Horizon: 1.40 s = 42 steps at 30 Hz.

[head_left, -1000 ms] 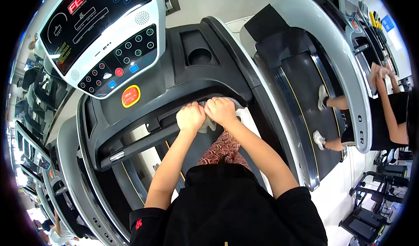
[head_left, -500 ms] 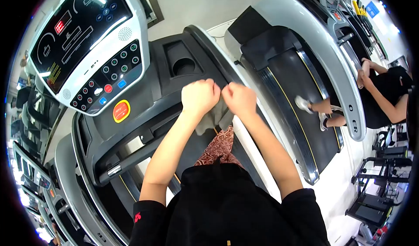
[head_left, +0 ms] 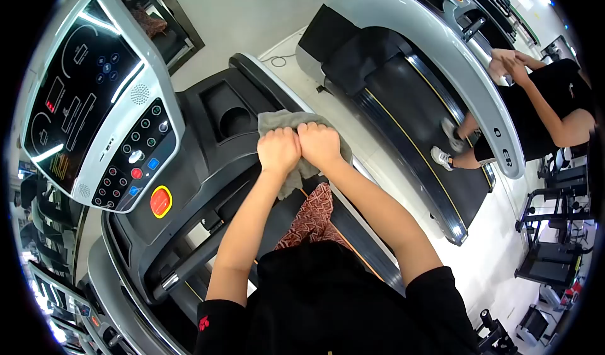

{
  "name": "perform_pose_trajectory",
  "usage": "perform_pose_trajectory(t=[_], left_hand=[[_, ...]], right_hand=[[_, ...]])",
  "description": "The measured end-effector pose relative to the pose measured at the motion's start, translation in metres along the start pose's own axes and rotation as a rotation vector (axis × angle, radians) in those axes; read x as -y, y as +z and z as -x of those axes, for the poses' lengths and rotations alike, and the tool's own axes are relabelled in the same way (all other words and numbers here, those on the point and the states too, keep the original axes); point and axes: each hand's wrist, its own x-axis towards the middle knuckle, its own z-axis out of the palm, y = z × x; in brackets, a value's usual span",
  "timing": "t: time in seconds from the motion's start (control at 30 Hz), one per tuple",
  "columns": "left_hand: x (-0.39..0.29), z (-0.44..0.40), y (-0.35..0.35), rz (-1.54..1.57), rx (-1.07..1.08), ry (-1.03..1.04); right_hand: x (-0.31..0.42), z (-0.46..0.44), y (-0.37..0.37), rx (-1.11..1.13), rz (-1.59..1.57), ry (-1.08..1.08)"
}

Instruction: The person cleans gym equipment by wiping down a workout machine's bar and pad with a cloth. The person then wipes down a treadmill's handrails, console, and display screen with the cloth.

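Observation:
A grey cloth (head_left: 287, 119) is bunched and draped over the right end of the treadmill's front rail. My left hand (head_left: 279, 151) is closed on it, knuckles up. Right beside it, my right hand (head_left: 320, 145) also grips the cloth, and the two hands touch. Part of the cloth hangs below my wrists. Just beyond my hands is the treadmill's black cup holder (head_left: 237, 122). To the left stands the console (head_left: 101, 96), with a dark screen and round buttons. A red stop button (head_left: 161, 202) ringed in yellow sits below it.
On the neighbouring treadmill (head_left: 403, 103) to the right stands another person (head_left: 535, 109) in black, hands together near its console. My patterned trousers (head_left: 309, 216) show on my own treadmill. More gym equipment (head_left: 551, 254) stands at the far right, and further machines line the left.
My fists are pressed down with the cloth spread more widely around them. The view has shifted, so the console sits further left. The other person's feet have moved.

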Motion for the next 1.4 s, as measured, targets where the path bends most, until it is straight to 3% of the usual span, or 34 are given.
perform_pose_trajectory(t=[0.17, 0.57, 0.93, 1.4], left_hand=[[0.01, -0.021, 0.009, 0.031, 0.155, -0.149], [0.062, -0.077, 0.029, -0.021, 0.24, -0.394], [0.112, -0.12, 0.041, -0.044, 0.221, -0.48], [0.146, -0.153, 0.049, -0.133, 0.377, -0.498]], right_hand=[[-0.002, -0.018, 0.013, -0.016, -0.028, -0.018], [0.017, -0.097, 0.06, -0.019, 0.017, 0.036], [0.032, -0.159, 0.092, -0.017, -0.049, 0.038], [0.042, -0.203, 0.12, -0.012, -0.094, 0.02]])
